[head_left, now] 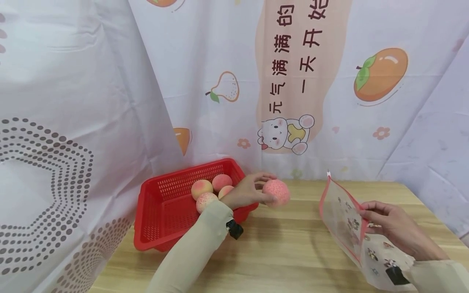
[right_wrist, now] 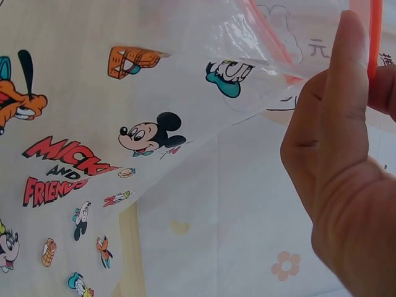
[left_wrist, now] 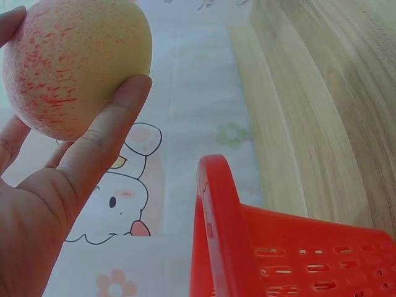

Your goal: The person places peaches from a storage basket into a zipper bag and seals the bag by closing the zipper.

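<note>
My left hand (head_left: 249, 191) grips a pink, speckled peach (head_left: 277, 193) just past the right end of a red plastic basket (head_left: 146, 219). In the left wrist view the same peach (left_wrist: 77, 68) sits between thumb and fingers, pale yellow with red streaks. Several more peaches (head_left: 201, 189) lie in the basket's right half, partly behind the left forearm. On the right, my right hand (head_left: 392, 226) pinches the red-edged top of a translucent zip bag (head_left: 342, 211). Its mouth gapes toward the left hand. Cartoon prints, such as a mouse head (right_wrist: 145, 133), cover the bag in the right wrist view.
A wood-grain table (head_left: 278, 252) lies under everything, with bare surface between basket and bag. Printed white cloth (head_left: 220, 134) hangs behind the table's back edge. Another cloth (head_left: 73, 101) with dotted patterns hangs close along the basket's left side.
</note>
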### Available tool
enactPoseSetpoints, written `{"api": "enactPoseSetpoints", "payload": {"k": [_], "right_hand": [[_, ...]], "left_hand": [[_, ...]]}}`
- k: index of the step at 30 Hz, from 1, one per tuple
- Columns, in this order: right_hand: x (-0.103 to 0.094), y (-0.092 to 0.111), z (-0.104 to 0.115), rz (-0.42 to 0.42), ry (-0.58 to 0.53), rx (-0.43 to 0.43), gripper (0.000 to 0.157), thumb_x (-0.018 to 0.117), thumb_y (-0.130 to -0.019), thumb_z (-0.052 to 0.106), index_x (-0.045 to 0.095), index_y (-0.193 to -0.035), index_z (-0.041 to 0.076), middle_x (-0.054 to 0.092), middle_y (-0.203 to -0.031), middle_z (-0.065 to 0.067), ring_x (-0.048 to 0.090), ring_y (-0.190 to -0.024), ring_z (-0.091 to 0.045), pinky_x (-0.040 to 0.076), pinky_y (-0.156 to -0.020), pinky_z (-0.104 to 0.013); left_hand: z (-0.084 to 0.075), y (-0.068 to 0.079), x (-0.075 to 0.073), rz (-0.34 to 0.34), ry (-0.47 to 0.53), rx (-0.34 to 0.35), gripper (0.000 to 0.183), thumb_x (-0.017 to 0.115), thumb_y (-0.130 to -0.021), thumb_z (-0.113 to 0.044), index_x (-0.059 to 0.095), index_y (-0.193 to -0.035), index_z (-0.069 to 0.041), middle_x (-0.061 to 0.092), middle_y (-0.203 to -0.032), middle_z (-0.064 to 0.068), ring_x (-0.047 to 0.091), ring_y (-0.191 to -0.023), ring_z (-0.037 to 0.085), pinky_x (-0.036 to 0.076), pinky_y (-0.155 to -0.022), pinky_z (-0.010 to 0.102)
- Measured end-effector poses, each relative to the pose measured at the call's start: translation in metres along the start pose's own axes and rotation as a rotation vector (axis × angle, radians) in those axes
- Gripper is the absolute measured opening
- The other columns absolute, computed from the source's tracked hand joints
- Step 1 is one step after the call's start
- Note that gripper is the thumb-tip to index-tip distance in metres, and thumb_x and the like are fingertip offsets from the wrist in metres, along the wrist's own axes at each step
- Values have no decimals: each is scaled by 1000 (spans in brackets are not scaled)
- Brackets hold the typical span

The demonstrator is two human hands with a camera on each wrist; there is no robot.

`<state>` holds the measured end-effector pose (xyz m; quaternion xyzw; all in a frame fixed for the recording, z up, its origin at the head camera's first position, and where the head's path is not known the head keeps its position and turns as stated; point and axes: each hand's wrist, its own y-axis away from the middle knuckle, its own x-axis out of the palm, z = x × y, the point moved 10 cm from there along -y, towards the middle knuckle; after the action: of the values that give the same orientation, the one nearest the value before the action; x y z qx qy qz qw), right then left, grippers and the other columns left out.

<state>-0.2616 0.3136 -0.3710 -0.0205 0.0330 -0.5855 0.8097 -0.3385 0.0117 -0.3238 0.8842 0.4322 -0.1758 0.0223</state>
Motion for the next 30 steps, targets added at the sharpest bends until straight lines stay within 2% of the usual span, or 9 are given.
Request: {"api": "enactPoseSetpoints", "payload": {"k": [10,16,22,30], "right_hand": [[1,-5,11,20,-34,-44,31,42,-104,-6,68,-105,11,67,-100,3,66,-89,-10,59,-73,-30],[1,-1,2,16,-39,-10,26,46,-104,-2,69,-105,11,68,-100,3,66,-90,-9,59,-73,-31],[2,2,-5,24,-41,-4,28,45,-104,-2,69,-105,13,68,-101,4,66,-90,-9,59,-74,-31],[-1,-1,4,8,-42,-41,31,43,-103,-6,68,-105,11,68,-100,2,66,-89,-10,59,-73,-31]], "left_hand": [[-5,-3,-1,-13,-19,0,60,80,-83,-12,55,-137,-13,59,-129,1,59,-114,22,59,-82,36],[-4,-1,7,11,14,2,58,79,-85,-9,55,-137,-12,57,-130,2,60,-113,22,59,-80,36],[-2,-1,15,17,14,-6,55,79,-85,-10,57,-135,-14,58,-128,0,59,-113,21,59,-80,35],[-10,-8,19,33,19,6,55,79,-85,-11,57,-136,-15,57,-129,-1,58,-116,24,59,-80,34]]}}
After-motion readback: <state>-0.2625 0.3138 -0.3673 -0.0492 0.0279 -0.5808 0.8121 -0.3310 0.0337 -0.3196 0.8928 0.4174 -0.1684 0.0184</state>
